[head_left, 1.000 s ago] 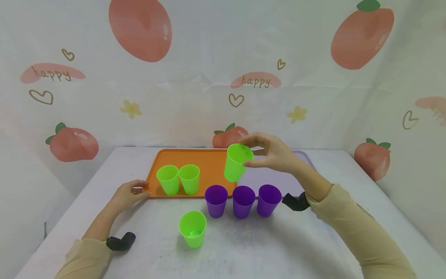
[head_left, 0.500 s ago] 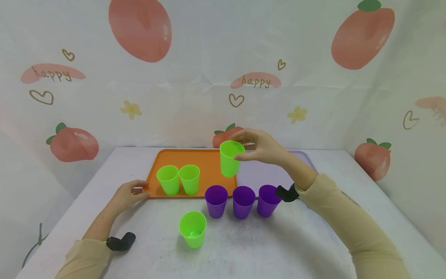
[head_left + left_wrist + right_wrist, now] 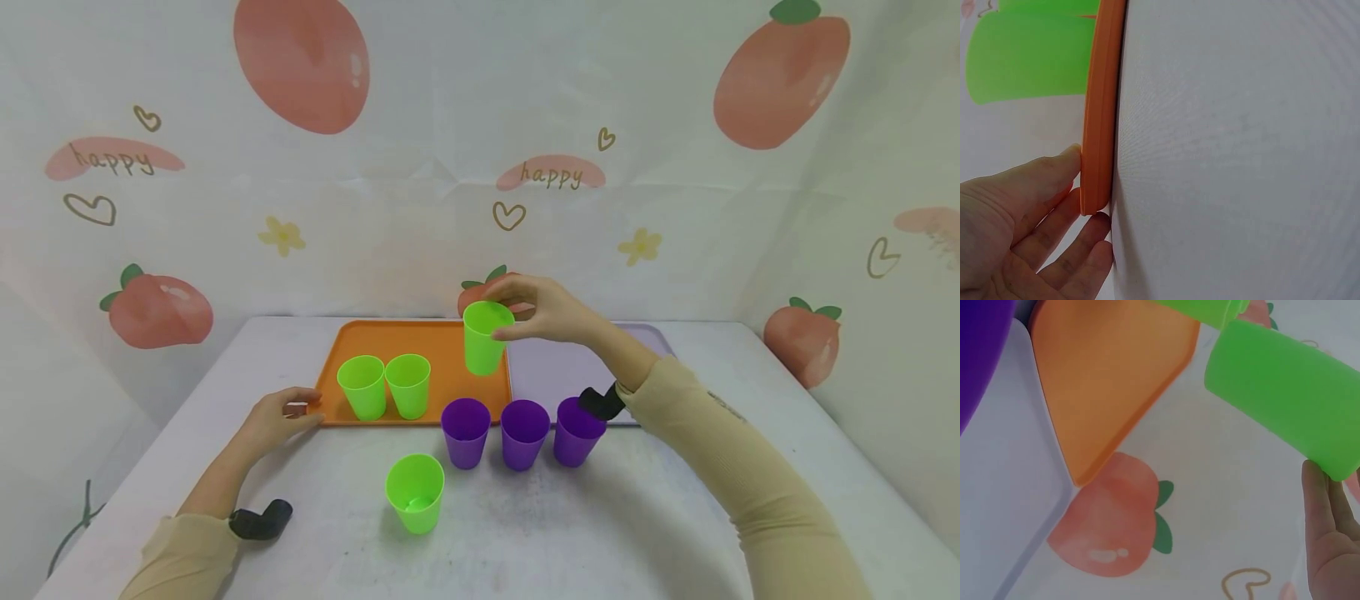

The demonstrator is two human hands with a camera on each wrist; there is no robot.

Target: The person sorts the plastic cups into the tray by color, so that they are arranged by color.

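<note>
In the head view my right hand [image 3: 551, 310] grips a green plastic cup [image 3: 482, 346] near its rim and holds it upright above the right part of the orange tray [image 3: 450, 404]. The right wrist view shows fingers [image 3: 1319, 500] against the rim end of this green cup [image 3: 1285, 394]. My left hand [image 3: 273, 421] holds the tray's left edge; in the left wrist view thumb and fingers sit around the orange tray's corner [image 3: 1099, 137]. Two green cups, a left one [image 3: 363, 392] and a right one [image 3: 408, 390], stand side by side on the tray.
In front of the trays stand three purple cups: left [image 3: 465, 437], middle [image 3: 522, 440] and right [image 3: 576, 437]. Nearer me is another green cup [image 3: 416, 496] on the white table [image 3: 562, 542]. A pale lilac tray [image 3: 570, 375] adjoins the orange one. A printed cloth [image 3: 420, 125] hangs behind.
My right hand has moved left with the green cup, rising slightly, from the seam between the trays to over the orange one. The left hand has stayed in place.
</note>
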